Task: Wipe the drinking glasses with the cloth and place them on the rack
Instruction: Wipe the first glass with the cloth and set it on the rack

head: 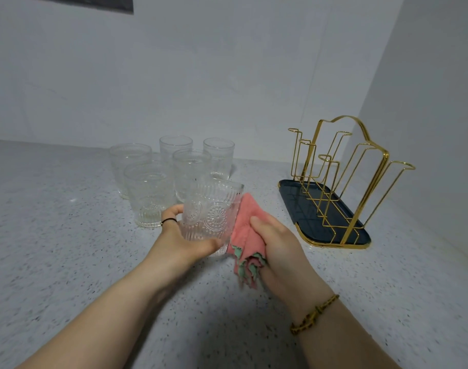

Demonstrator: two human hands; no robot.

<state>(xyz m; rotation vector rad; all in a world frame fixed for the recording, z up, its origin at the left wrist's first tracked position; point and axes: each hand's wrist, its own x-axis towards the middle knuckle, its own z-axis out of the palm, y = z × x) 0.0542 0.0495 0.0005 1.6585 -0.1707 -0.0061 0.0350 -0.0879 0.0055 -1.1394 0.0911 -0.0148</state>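
A person's left hand (181,241) grips a patterned drinking glass (214,209), tilted just above a speckled counter (94,262), while the right hand (280,249) clutches a bunched pink cloth (244,230) pressed against the glass's right side. Just beyond, at far left, 5 more glasses (147,195) stand upright in a cluster. At right, well apart, a gold wire rack (383,159) sits on its dark tray (294,206).

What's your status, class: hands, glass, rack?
Left hand grips glass. Right hand holds pink cloth against it. Rack holds none; five glasses waiting.
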